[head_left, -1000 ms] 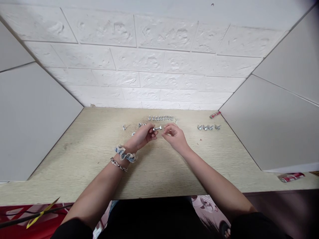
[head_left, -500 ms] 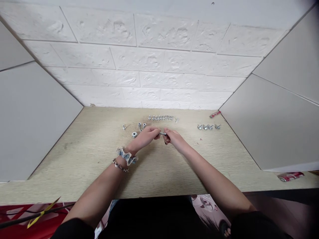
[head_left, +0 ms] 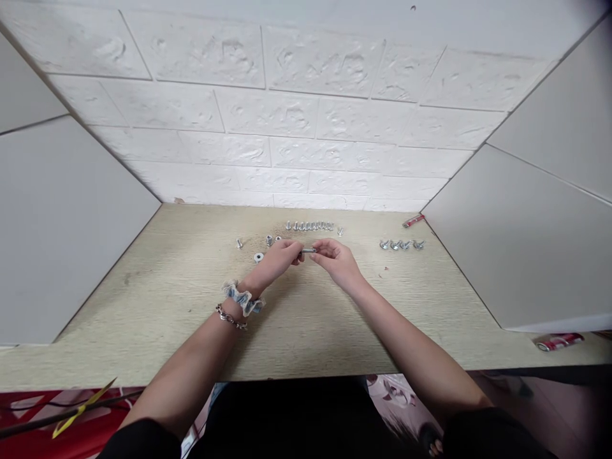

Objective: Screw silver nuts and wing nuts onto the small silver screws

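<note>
Over the middle of the wooden table point(head_left: 167, 306), my left hand point(head_left: 280, 257) and my right hand point(head_left: 337, 259) meet on a small silver bolt point(head_left: 308, 250). Each hand pinches one end of it with thumb and fingertips. The bolt lies level between them, just above the tabletop. A fabric scrunchie and a chain bracelet sit on my left wrist. Left of my left hand lie a washer point(head_left: 259, 257) and a few loose bolts point(head_left: 272, 240).
A row of several bolts point(head_left: 310, 225) lies behind my hands near the wall. Several wing nuts point(head_left: 401, 244) sit to the right, a red pen-like object point(head_left: 412, 220) beyond them. White partitions flank the table. A red can point(head_left: 557, 341) lies at the right edge.
My right hand closed in on the bolt that my left hand held, then both hands shifted slightly away from me. The fingers have turned a little on the bolt.
</note>
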Demonstrator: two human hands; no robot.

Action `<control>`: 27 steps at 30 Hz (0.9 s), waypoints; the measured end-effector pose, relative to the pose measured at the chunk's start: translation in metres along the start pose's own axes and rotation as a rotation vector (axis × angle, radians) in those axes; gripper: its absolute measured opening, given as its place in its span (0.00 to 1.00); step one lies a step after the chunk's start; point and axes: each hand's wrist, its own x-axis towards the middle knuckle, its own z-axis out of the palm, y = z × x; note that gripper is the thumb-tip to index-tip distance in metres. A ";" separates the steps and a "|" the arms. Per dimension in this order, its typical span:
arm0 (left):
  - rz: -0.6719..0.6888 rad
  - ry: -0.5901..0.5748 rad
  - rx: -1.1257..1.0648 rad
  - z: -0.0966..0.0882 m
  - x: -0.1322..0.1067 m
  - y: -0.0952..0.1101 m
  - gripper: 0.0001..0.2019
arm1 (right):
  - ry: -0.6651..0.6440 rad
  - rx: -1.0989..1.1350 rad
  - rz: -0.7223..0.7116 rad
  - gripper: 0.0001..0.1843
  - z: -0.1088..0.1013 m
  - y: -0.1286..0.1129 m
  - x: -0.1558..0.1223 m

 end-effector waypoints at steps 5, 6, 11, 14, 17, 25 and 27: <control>-0.048 0.012 -0.243 0.000 0.000 -0.001 0.12 | 0.080 -0.083 -0.086 0.10 -0.004 -0.002 0.000; -0.057 0.027 -0.287 -0.001 0.000 -0.001 0.12 | 0.097 -0.093 -0.090 0.10 -0.006 -0.003 0.000; 0.007 0.128 -0.469 -0.006 0.000 0.003 0.13 | 0.044 -0.101 -0.034 0.14 -0.009 -0.002 0.002; 0.082 0.223 -0.578 -0.013 0.001 0.008 0.14 | -0.011 -0.120 -0.015 0.15 -0.005 0.006 0.003; 0.148 0.337 -0.667 -0.025 0.002 0.011 0.14 | -0.047 -0.175 0.002 0.12 0.001 0.016 0.008; 0.247 0.511 -0.865 -0.051 0.004 0.009 0.12 | -0.066 -0.294 -0.044 0.07 0.036 0.032 0.028; 0.242 0.512 -0.881 -0.052 0.005 0.008 0.12 | -0.015 -0.310 -0.068 0.07 0.049 0.033 0.030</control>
